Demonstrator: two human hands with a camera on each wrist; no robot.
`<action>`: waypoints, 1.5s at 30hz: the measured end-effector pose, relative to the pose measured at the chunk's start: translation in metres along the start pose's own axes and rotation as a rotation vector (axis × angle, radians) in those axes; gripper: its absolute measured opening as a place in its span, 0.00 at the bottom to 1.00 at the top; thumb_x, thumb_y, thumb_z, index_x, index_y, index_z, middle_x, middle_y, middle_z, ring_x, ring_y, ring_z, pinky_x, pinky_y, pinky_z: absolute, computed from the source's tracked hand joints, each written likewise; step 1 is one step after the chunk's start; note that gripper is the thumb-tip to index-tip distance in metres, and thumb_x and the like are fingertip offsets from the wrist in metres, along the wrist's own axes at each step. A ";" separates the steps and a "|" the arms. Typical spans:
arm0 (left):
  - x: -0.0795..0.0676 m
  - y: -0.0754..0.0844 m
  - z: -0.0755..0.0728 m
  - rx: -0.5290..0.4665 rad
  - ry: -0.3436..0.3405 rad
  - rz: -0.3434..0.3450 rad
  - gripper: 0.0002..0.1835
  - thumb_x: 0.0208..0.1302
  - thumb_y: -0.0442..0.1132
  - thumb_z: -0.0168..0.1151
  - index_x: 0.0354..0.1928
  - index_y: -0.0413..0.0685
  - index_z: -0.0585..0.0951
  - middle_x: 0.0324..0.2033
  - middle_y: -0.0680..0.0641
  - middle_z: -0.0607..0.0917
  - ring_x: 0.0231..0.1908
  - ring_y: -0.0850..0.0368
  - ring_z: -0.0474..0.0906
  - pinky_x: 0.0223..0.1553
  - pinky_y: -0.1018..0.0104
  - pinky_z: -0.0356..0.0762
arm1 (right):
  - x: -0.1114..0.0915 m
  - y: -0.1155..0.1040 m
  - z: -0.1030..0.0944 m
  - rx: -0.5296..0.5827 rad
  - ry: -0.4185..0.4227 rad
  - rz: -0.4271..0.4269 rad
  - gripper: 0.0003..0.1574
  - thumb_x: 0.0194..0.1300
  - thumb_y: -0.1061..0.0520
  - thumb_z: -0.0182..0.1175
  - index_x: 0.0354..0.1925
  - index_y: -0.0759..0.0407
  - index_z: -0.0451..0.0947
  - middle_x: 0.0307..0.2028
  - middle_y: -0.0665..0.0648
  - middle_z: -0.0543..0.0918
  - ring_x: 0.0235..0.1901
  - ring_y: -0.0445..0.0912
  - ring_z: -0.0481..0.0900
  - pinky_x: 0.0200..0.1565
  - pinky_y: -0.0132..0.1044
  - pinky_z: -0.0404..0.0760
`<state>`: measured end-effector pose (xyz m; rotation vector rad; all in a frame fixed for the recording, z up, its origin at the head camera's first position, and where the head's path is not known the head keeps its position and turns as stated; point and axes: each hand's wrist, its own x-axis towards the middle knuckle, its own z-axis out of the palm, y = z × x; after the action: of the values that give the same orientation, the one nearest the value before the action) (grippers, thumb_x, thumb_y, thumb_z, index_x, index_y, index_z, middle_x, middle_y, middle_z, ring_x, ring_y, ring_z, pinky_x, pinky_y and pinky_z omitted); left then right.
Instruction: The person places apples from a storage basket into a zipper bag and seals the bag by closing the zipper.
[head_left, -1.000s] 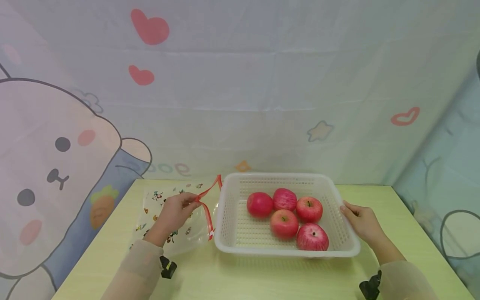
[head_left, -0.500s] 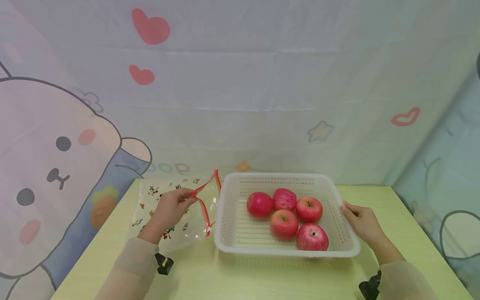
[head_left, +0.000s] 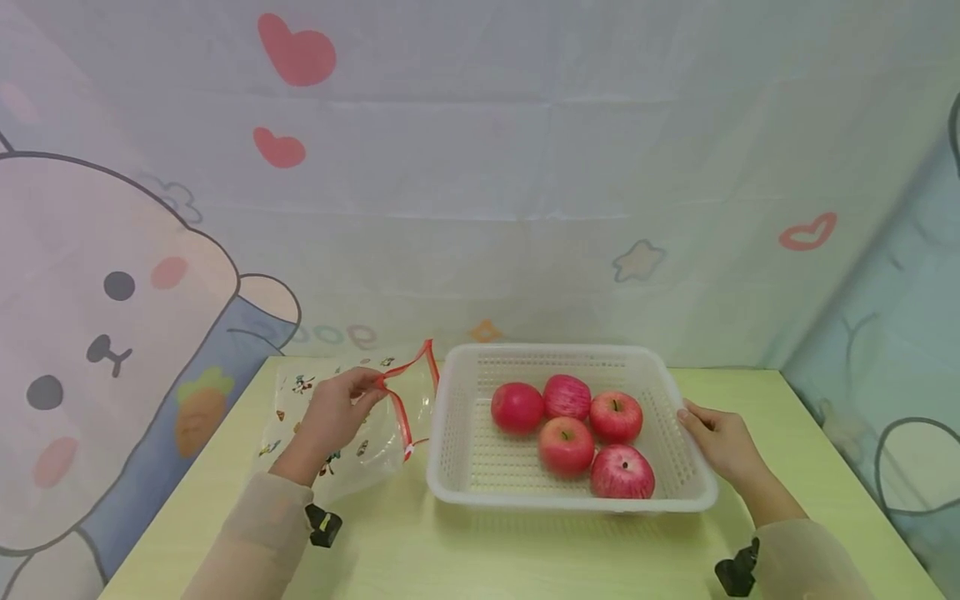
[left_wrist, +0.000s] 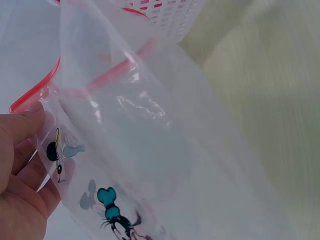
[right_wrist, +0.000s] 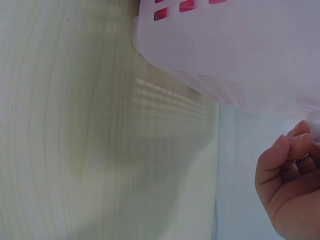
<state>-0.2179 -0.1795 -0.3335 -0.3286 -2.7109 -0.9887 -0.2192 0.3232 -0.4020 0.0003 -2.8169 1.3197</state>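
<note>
A clear zip bag point(head_left: 360, 446) with small cartoon prints and a red zip edge is pinched at its rim by my left hand point(head_left: 333, 417). Its mouth gapes toward the basket, and the left wrist view shows the thumb and fingers on the bag's point(left_wrist: 150, 165) red edge. My right hand point(head_left: 720, 442) grips the right rim of a white plastic basket point(head_left: 570, 504). Inside the basket sit several red apples point(head_left: 566, 446), mostly in its middle and right. From the right wrist, curled fingers show at the basket's rim, partly cut off by the frame.
Under everything is a pale yellow-green wooden table point(head_left: 480, 558). A cloth backdrop point(head_left: 480, 208) with hearts and a cartoon animal stands directly behind its far edge and along the sides. Black wrist cameras hang below both sleeves.
My left hand has drawn the bag's edge left and slightly up, and the bag's mouth has moved away from the basket. The right hand and the basket stay in place.
</note>
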 end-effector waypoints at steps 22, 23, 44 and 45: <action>0.001 -0.006 -0.009 0.030 0.000 0.031 0.13 0.63 0.33 0.60 0.50 0.38 0.78 0.37 0.43 0.84 0.39 0.48 0.81 0.43 0.52 0.80 | 0.000 0.001 0.000 0.019 -0.006 0.016 0.33 0.73 0.48 0.47 0.64 0.72 0.63 0.51 0.77 0.76 0.29 0.40 0.81 0.29 0.30 0.81; 0.001 -0.007 -0.010 0.032 -0.003 0.026 0.14 0.64 0.33 0.60 0.50 0.38 0.78 0.38 0.43 0.84 0.39 0.47 0.81 0.42 0.52 0.81 | 0.000 0.000 0.000 0.015 -0.006 0.018 0.33 0.73 0.47 0.47 0.64 0.72 0.63 0.51 0.77 0.76 0.29 0.40 0.81 0.29 0.30 0.81; 0.003 -0.005 -0.023 0.022 0.019 -0.013 0.15 0.66 0.34 0.57 0.54 0.37 0.75 0.43 0.39 0.83 0.43 0.42 0.81 0.43 0.51 0.81 | -0.002 -0.002 0.000 0.005 -0.013 0.043 0.34 0.73 0.47 0.47 0.64 0.71 0.62 0.53 0.77 0.74 0.32 0.43 0.82 0.30 0.30 0.81; 0.003 -0.005 -0.023 0.022 0.017 -0.019 0.15 0.66 0.34 0.57 0.54 0.38 0.75 0.43 0.39 0.83 0.43 0.43 0.81 0.44 0.51 0.80 | -0.002 -0.002 0.000 0.005 -0.015 0.047 0.34 0.73 0.46 0.47 0.64 0.71 0.62 0.54 0.77 0.74 0.32 0.44 0.82 0.30 0.30 0.81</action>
<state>-0.2191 -0.1981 -0.3188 -0.2898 -2.7123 -0.9616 -0.2174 0.3217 -0.4002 -0.0565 -2.8432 1.3417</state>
